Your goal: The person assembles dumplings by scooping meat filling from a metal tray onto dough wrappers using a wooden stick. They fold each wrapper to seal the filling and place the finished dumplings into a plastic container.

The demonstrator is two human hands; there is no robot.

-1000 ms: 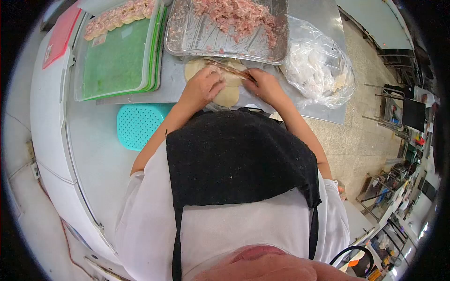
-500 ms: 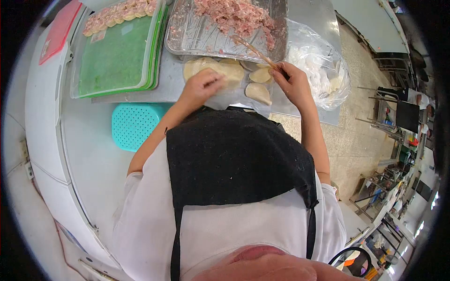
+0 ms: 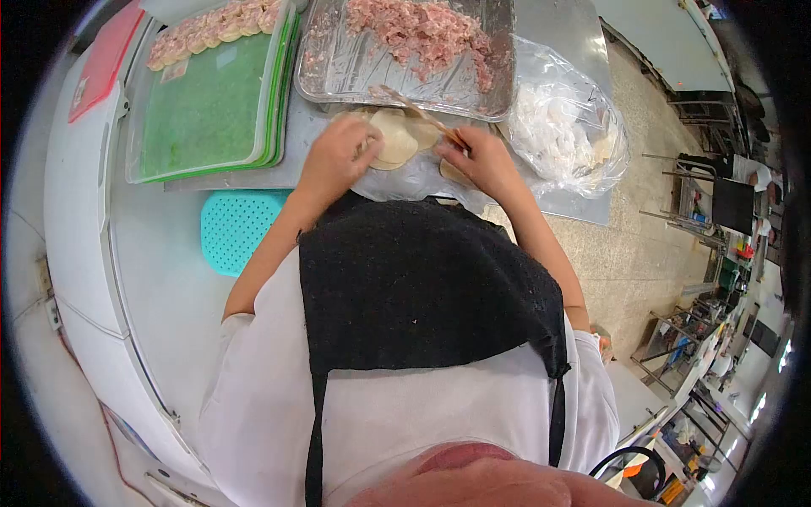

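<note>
My right hand is closed round a thin wooden spatula, whose far end reaches over the near rim of the metal tray. Pale round dough wrappers lie on a plastic sheet between my hands. At their left, the fingers of my left hand are curled, with the thumb and fingertips pinching the edge of a wrapper. Another wrapper shows partly below my right hand. Just beyond both hands, the metal tray holds minced meat.
On the left stands a green-bottomed plastic container with a row of filled dumplings at its far end. A clear plastic bag with white contents sits to the right. A turquoise perforated basket is below the table edge.
My right hand has moved left with the spatula, over the right-hand wrappers. My left hand has shifted slightly left and down, and a wrapper's edge now shows at its thumb.
</note>
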